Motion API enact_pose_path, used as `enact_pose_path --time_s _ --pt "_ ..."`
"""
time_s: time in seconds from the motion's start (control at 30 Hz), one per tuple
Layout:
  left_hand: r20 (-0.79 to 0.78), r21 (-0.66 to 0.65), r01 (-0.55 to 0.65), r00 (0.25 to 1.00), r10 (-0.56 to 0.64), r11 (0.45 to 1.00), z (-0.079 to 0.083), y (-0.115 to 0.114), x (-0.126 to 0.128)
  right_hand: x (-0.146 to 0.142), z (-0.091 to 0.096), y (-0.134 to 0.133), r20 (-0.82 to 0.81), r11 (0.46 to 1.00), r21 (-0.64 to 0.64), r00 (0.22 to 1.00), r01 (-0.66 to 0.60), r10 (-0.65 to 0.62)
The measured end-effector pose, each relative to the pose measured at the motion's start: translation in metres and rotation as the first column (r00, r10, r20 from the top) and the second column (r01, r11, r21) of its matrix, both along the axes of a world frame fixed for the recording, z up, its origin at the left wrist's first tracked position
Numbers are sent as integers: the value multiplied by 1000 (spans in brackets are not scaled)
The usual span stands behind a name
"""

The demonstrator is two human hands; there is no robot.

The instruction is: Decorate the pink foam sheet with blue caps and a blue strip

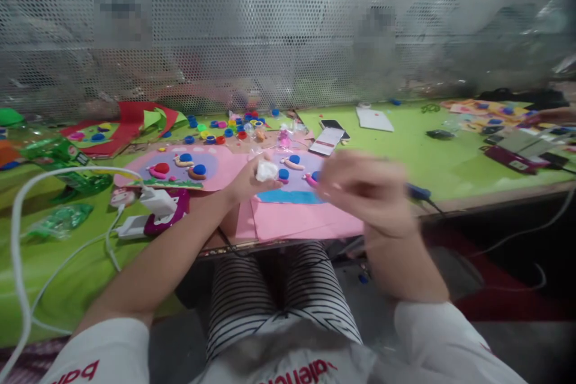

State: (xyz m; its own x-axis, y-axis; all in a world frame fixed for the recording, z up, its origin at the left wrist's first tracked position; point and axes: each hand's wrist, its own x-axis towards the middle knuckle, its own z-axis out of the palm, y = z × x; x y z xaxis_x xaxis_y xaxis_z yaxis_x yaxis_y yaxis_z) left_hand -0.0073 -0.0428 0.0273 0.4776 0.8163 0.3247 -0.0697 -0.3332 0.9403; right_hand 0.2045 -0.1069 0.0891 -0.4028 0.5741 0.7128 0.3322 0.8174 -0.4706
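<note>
My left hand [249, 182] is closed around a white lump [267, 171] that looks like modelling clay. It is above a pink and lilac sheet [288, 197] with a blue strip along its lower edge. Snail shapes made of blue caps and soft clay bodies lie on that sheet, one of them a snail with a pale body [293, 162]. My right hand [366, 189] is raised over the sheet's right side, smeared by motion. Its fingers are too blurred to show whether they hold anything. Part of a pink-bodied snail [310, 179] shows beside it.
A second pink sheet with cap snails [135, 169] lies left. Behind are loose coloured caps [220, 139] and a phone [326, 140]. White chargers [158, 201] sit in a purple power strip [180, 210], near a green bottle [63, 159]. A perforated metal screen [270, 24] stands behind.
</note>
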Motion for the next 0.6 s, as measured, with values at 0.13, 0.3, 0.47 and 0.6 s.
enact_pose_path --time_s 0.13,0.3,0.47,0.6 --pt "14 143 54 998 -57 988 1 -1 -4 -26 -8 14 137 976 219 991 -21 -10" --pt "22 229 83 996 -91 970 0 -4 -6 -32 -24 20 130 956 294 990 22 -62" --pt "1 296 62 998 -66 953 3 -7 -5 -34 -25 16 74 963 264 995 52 -74" --pt "-5 294 74 997 -76 953 2 -8 -4 -35 -25 14 95 959 273 991 68 -98"
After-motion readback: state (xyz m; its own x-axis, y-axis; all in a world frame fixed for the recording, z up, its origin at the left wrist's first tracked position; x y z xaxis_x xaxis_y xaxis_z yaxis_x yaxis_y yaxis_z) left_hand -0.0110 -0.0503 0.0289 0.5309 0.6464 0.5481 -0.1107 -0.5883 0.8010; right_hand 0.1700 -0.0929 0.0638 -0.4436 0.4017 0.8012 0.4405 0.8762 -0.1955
